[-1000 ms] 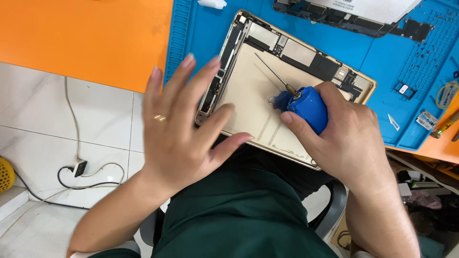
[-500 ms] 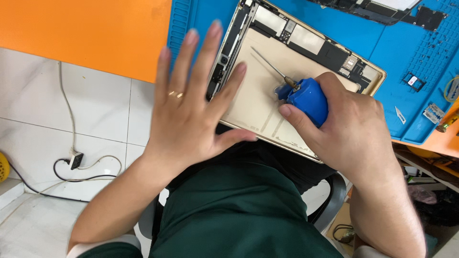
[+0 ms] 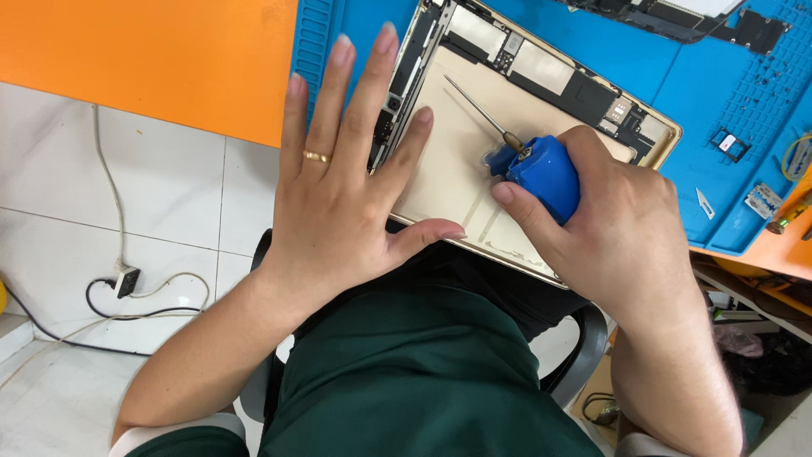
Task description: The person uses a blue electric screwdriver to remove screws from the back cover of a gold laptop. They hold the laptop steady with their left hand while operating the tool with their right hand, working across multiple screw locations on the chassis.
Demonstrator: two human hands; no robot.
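While pressed flat, left hand (image 3: 338,211) on opened tablet shell (image 3: 461,182); right hand (image 3: 622,224) on blue screwdriver (image 3: 541,173).

Left to right: white cable (image 3: 118,254) on tiled floor beyond left wrist; left hand fully open, fingers spread, ring on one finger, palm down over shell's near left edge, gripping nothing; shell lying on blue mat (image 3: 677,101) between both hands, circuit boards along its far side; right hand closed around screwdriver's blue handle, thin shaft angled up-left over bare inner panel; small loose parts on mat beyond right hand.
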